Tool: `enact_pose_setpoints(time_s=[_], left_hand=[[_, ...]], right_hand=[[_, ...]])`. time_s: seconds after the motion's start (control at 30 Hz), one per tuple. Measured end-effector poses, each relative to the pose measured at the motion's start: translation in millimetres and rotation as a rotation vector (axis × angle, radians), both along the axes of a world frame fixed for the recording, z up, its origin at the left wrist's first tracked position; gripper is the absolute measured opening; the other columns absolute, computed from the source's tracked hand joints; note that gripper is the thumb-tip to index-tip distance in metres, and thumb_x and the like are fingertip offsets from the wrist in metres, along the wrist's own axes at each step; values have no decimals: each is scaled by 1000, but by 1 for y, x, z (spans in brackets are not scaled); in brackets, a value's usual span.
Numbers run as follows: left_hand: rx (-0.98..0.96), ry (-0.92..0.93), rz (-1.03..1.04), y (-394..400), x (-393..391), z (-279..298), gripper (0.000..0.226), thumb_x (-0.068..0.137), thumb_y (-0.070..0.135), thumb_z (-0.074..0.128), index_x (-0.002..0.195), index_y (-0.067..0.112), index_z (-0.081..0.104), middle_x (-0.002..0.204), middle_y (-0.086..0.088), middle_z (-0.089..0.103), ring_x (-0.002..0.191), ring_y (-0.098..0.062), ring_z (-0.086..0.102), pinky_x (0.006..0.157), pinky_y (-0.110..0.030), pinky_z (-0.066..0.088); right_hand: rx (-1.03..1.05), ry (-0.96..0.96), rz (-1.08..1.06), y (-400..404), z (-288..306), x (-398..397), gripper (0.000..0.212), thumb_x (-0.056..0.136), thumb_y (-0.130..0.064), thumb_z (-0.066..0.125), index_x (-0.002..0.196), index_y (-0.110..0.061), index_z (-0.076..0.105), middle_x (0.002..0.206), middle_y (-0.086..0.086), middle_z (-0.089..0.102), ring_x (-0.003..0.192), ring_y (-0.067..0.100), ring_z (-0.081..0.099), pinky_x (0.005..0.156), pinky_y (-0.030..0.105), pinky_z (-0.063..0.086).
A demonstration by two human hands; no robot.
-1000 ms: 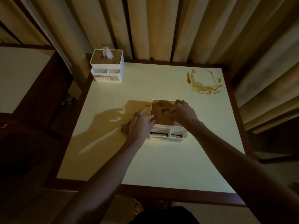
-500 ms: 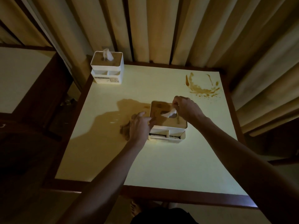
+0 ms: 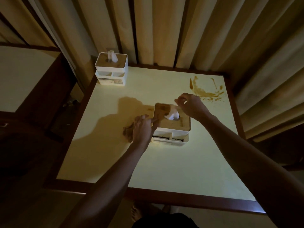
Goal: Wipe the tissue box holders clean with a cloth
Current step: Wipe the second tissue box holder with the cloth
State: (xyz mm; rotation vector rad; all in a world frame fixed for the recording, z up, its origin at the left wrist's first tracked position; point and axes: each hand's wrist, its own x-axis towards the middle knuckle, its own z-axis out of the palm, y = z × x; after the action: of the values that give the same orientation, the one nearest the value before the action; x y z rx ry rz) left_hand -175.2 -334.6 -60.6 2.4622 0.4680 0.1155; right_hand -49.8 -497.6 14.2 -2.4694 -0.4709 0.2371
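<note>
A white tissue box holder (image 3: 171, 139) with a stained wooden lid stands mid-table. My right hand (image 3: 191, 106) hovers over its far edge, pinching a white tissue (image 3: 172, 115) that sticks up from the lid's slot. My left hand (image 3: 143, 129) rests against the holder's left side, thumb on the lid's edge. Its fingers curl over a brown cloth (image 3: 128, 133) that shows from under the hand on the table. A second white holder (image 3: 111, 74) with a tissue poking out stands at the far left corner.
The pale yellow table (image 3: 164, 170) has a dark wooden rim. A brown spill stain (image 3: 205, 91) marks its far right corner. Curtains (image 3: 164, 30) hang close behind the table. Another table (image 3: 21, 74) stands to the left.
My right hand has lifted from the lid's slot, drawing the tissue up out of it. My left hand has stayed at the holder's left side.
</note>
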Motion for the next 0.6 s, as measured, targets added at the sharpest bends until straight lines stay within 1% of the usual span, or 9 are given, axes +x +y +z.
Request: enact_pose_setpoints(time_s=[0.07, 0.13, 0.2, 0.23, 0.27, 0.33, 0.43, 0.53, 0.6], left_hand=[[-72, -28, 7, 1, -1, 0, 31, 90, 34, 62, 118, 22, 67, 133, -7, 52, 126, -24, 43, 95, -31, 39], [-163, -81, 2, 4, -4, 1, 38, 86, 27, 69, 122, 19, 64, 132, -9, 53, 126, -25, 45, 96, -30, 41], [-246, -118, 51, 10, -10, -4, 45, 83, 29, 71, 126, 21, 62, 129, -7, 54, 123, -21, 48, 102, -25, 36], [-267, -124, 94, 13, -13, -7, 47, 82, 34, 71, 126, 24, 61, 128, -4, 55, 122, -19, 49, 105, -29, 34], [-272, -129, 128, 17, -17, -11, 50, 80, 43, 69, 126, 27, 60, 127, -1, 55, 120, -18, 50, 107, -37, 36], [-272, -121, 138, 23, -21, -14, 58, 75, 54, 63, 126, 27, 58, 125, -1, 55, 118, -19, 51, 103, -48, 41], [-284, -30, 111, 29, -17, -12, 65, 72, 52, 68, 130, 26, 55, 128, -2, 54, 120, -21, 51, 102, -49, 40], [-358, 122, 74, 32, -12, -9, 84, 63, 62, 68, 136, 26, 49, 131, 1, 57, 114, -19, 57, 101, -47, 42], [-403, 153, 28, 30, -13, -7, 77, 70, 51, 76, 136, 21, 50, 125, 1, 61, 104, -15, 61, 97, -39, 47]], right_hand=[[49, 22, -61, -8, -1, 0, 37, 96, -39, 48, 106, -7, 65, 104, 9, 69, 93, 26, 65, 81, 35, 51], [87, 58, -104, -19, -6, -2, 40, 97, -42, 45, 104, -8, 65, 100, 11, 70, 89, 27, 66, 83, 40, 53], [103, 82, -139, -30, -13, -7, 36, 96, -38, 46, 103, -9, 66, 98, 10, 70, 88, 26, 66, 81, 38, 52], [95, 83, -145, -34, -17, -12, 32, 96, -34, 48, 103, -9, 66, 100, 8, 70, 89, 25, 65, 78, 32, 50], [82, 77, -142, -38, -21, -17, 28, 95, -30, 50, 105, -9, 66, 101, 7, 69, 88, 22, 64, 74, 27, 46], [70, 82, -149, -42, -29, -27, 26, 94, -26, 52, 111, -9, 64, 103, 5, 66, 83, 17, 60, 71, 23, 40], [146, 102, -209, -46, -42, -41, 30, 91, -26, 58, 116, -10, 61, 109, 5, 59, 88, 18, 58, 72, 23, 41], [192, 49, -281, -49, -53, -50, 39, 88, -27, 62, 123, -10, 55, 112, 6, 47, 94, 15, 52, 66, 13, 39], [235, 101, -345, -50, -58, -53, 46, 87, -27, 64, 127, -9, 50, 112, 6, 49, 93, 17, 54, 69, 16, 41]])
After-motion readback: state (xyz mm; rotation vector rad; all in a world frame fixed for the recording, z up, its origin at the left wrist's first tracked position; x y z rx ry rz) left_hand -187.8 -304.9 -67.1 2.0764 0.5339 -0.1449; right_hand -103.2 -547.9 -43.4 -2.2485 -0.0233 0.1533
